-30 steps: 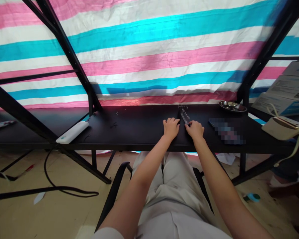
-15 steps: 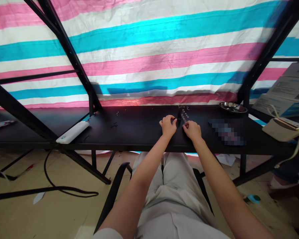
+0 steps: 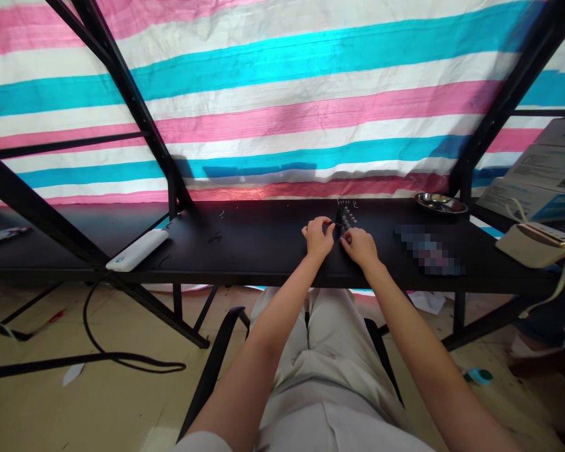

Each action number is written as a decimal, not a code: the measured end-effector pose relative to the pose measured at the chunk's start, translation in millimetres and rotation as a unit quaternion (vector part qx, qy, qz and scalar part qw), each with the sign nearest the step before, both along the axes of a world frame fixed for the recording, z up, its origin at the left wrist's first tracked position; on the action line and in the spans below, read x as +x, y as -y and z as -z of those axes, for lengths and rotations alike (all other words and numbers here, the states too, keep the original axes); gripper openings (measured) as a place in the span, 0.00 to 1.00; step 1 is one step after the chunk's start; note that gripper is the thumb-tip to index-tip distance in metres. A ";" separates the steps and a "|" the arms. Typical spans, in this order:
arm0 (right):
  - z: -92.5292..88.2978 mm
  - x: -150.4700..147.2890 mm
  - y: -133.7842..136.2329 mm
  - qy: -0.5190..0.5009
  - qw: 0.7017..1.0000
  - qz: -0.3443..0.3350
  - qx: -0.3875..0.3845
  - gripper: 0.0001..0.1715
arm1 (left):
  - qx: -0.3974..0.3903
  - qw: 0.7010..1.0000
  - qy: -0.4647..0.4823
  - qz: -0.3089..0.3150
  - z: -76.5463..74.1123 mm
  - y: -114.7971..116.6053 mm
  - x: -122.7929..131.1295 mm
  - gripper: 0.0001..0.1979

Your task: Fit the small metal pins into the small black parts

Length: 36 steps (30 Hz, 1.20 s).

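Observation:
My left hand [image 3: 318, 236] is over the black table, thumb and index finger pinched close to a small dark upright piece [image 3: 339, 215]. What lies between those fingertips is too small to name. To its right, my right hand [image 3: 360, 245] has its fingertips drawn together low beside the dark piece; whatever they grip is hidden. Several small grey round-topped pieces [image 3: 349, 216] stand in a slanting row just beyond my right fingers. Behind them, tiny white pieces [image 3: 343, 203] lie near the table's back edge.
A shiny metal dish [image 3: 440, 203] sits at the back right, with a blurred dark packet [image 3: 428, 250] in front of it. Far right is a beige pouch [image 3: 532, 243] with a strap. A white oblong device [image 3: 139, 250] lies left, near black frame bars [image 3: 141, 119].
My right hand has shifted slightly left, bringing its fingertips closer to the dark upright piece and my left hand. My left hand stays almost in place.

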State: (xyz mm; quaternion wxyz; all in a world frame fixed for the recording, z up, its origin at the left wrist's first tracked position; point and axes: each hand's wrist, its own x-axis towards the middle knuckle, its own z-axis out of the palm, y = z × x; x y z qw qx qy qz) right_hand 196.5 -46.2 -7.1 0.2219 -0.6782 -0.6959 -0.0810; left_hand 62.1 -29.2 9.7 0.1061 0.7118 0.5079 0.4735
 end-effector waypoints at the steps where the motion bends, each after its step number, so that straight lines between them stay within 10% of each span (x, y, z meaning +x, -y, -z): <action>1: -0.3 -0.5 0.3 0.002 1.000 -0.003 0.001 0.08 | 0.005 1.000 -0.004 0.002 0.0 0.3 -0.1 0.05; 36: -3.4 -8.6 4.3 -0.035 0.985 -0.113 0.127 0.15 | 0.034 0.978 0.065 0.195 -2.8 -5.0 -20.6 0.08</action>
